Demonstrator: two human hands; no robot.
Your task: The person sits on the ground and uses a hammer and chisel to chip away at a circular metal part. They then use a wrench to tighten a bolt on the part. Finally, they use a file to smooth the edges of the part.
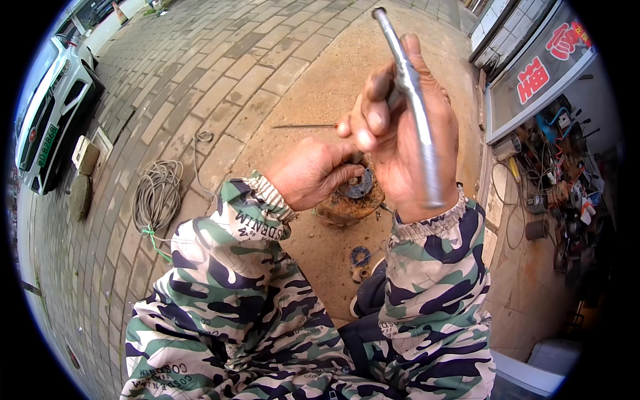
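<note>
My right hand (427,133) is raised, holding a shiny steel rod (415,100) that slants across the palm. The rod's upper end has a small dark head, and its lower end is smeared by motion. Lower and to the left, my left hand (308,175) has its fingers curled in a pinch over a dark round metal part (360,187). What is between those fingertips is too hidden to make out. The round part rests on top of a rusty brown block (347,212) on the ground, partly covered by both hands.
A thin rod or screwdriver (303,126) lies beyond my left hand. Near my shoe (371,293) is a dark ring (360,256). Coiled rope (157,197) lies left on the paving; a white car (57,107) stands farther left. Tools and parts (567,180) are piled right, beside a glass door (533,73).
</note>
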